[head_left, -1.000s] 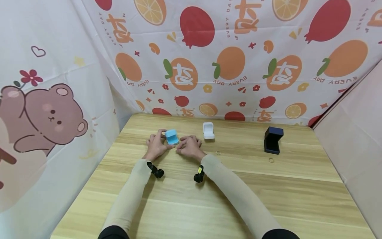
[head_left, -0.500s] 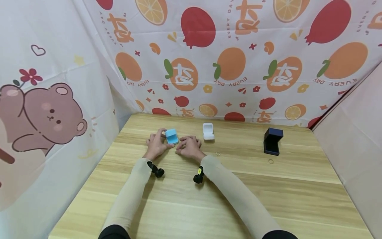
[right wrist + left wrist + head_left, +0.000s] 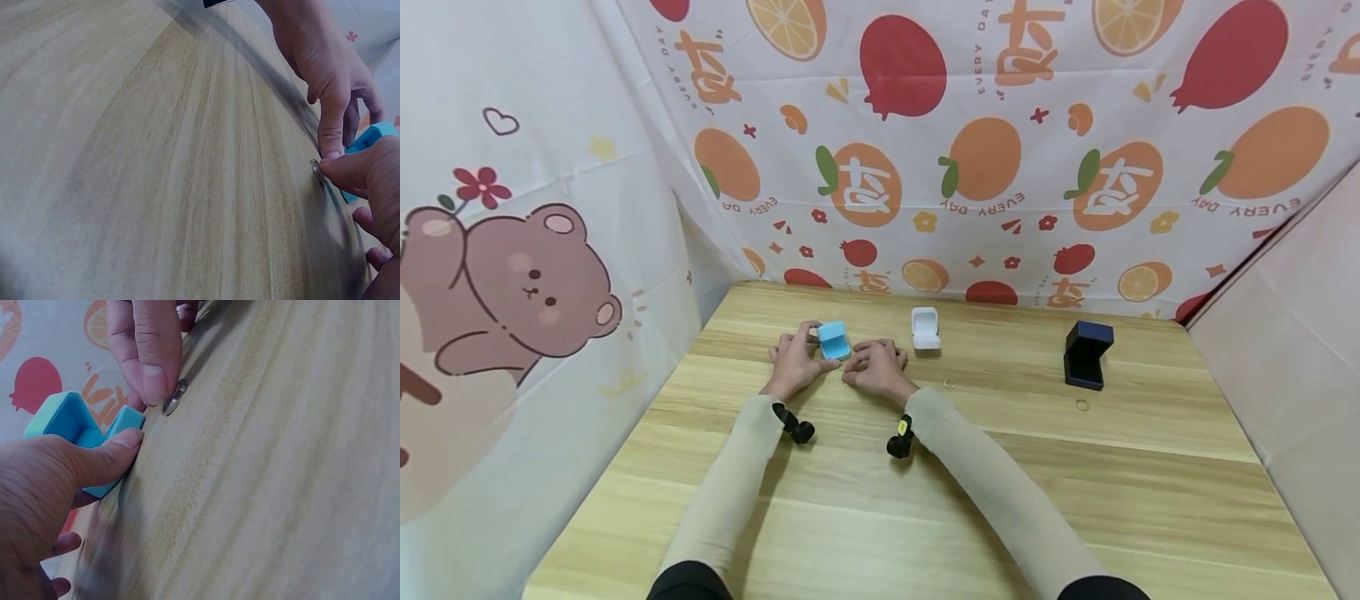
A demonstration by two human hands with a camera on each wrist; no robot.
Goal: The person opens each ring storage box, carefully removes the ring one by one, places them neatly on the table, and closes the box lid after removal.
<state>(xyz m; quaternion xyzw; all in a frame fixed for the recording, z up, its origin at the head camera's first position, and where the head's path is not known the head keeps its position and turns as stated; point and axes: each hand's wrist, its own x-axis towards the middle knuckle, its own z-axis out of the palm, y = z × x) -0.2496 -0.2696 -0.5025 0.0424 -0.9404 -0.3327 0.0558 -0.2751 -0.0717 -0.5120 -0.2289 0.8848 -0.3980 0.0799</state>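
Observation:
An open light-blue ring box point(image 3: 833, 341) stands on the wooden table, its lid tilted back. My left hand point(image 3: 793, 364) holds it from the left, with the thumb point(image 3: 125, 439) pressed along the front edge of its base. Just to the right of the box, my right hand point(image 3: 878, 367) pinches a ring point(image 3: 175, 397) between thumb and finger, close over the tabletop. In the right wrist view the same ring point(image 3: 317, 170) sticks out past the thumb tip. The inside of the box is partly hidden by my fingers in the left wrist view.
An open white ring box point(image 3: 925, 329) stands behind my right hand, with a ring point(image 3: 949, 384) lying in front of it. Farther right is an open dark-blue box point(image 3: 1086, 356), with another ring point(image 3: 1082, 405) near it. Printed cloth point(image 3: 970, 242) hangs behind the table.

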